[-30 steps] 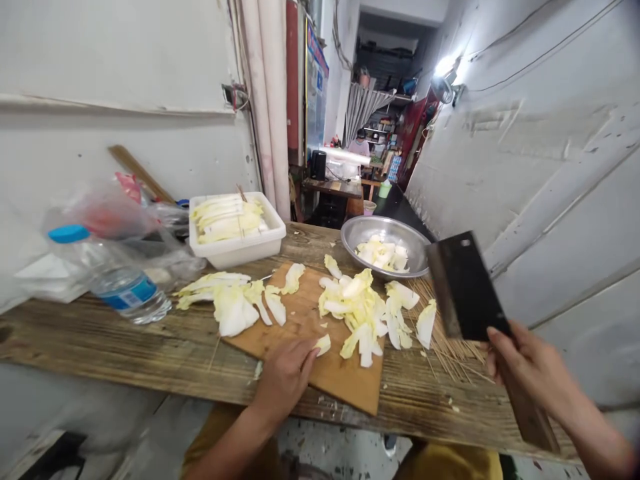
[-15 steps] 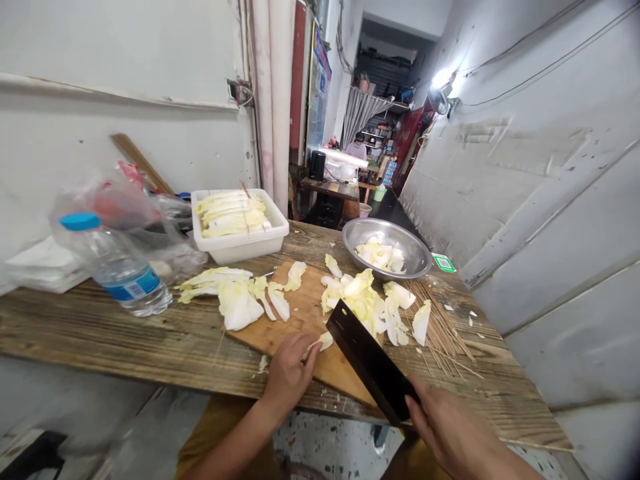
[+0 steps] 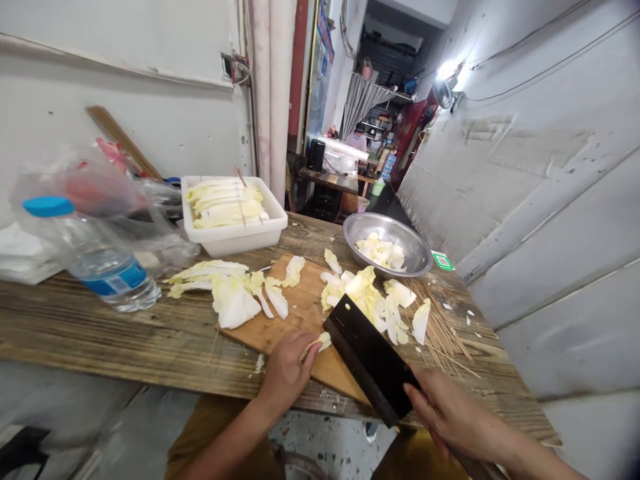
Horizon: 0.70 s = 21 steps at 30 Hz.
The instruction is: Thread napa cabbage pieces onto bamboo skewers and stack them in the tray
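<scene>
The cleaver [image 3: 373, 360] covers part of the cutting board [image 3: 303, 300] and the near edge of the cabbage heap [image 3: 363, 287]; its handle is mostly hidden by the right grip [image 3: 443, 407], closed around it — and cut off at the view's bottom. The left grip [image 3: 289, 367] pinches a small cabbage piece [image 3: 325, 340] over the board, pale tip poking out beside the blade — whether they touch is unclear

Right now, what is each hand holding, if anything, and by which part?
The left hand pinches a small piece of cabbage leaf by one end, the other end sticking out. The right hand grips the cleaver by its handle.
</scene>
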Each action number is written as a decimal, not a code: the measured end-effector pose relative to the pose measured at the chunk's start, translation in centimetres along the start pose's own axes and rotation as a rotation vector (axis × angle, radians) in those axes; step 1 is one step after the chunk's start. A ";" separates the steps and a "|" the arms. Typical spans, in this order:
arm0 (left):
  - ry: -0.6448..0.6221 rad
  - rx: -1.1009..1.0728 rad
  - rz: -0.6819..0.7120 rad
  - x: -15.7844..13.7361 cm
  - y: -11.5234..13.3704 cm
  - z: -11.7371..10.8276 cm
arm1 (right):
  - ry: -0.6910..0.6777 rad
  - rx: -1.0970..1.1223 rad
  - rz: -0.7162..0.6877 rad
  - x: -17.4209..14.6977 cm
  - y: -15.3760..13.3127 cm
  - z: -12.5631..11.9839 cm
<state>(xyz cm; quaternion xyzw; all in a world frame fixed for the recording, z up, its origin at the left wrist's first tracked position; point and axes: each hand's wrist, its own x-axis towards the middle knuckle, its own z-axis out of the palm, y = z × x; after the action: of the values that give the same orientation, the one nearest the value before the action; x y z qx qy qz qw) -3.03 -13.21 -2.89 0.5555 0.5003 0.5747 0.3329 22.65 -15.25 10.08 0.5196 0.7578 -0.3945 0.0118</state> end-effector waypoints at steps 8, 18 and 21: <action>0.003 0.154 0.059 -0.4 0.0 0.0 | 0.105 -0.315 -0.065 2.0 -1.9 0.9; -0.130 0.340 0.015 -0.1 0.1 -0.7 | 0.646 -0.227 -0.052 -3.5 2.2 -0.3; -0.146 0.468 0.031 0.5 0.4 -0.6 | 0.835 -0.340 0.124 -3.8 6.3 -3.5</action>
<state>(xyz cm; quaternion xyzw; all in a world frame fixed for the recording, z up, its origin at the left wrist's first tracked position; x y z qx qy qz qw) -3.67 -12.99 -2.32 0.6653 0.5858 0.4065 0.2214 30.73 -15.15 10.41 0.6691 0.7192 -0.0195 -0.1861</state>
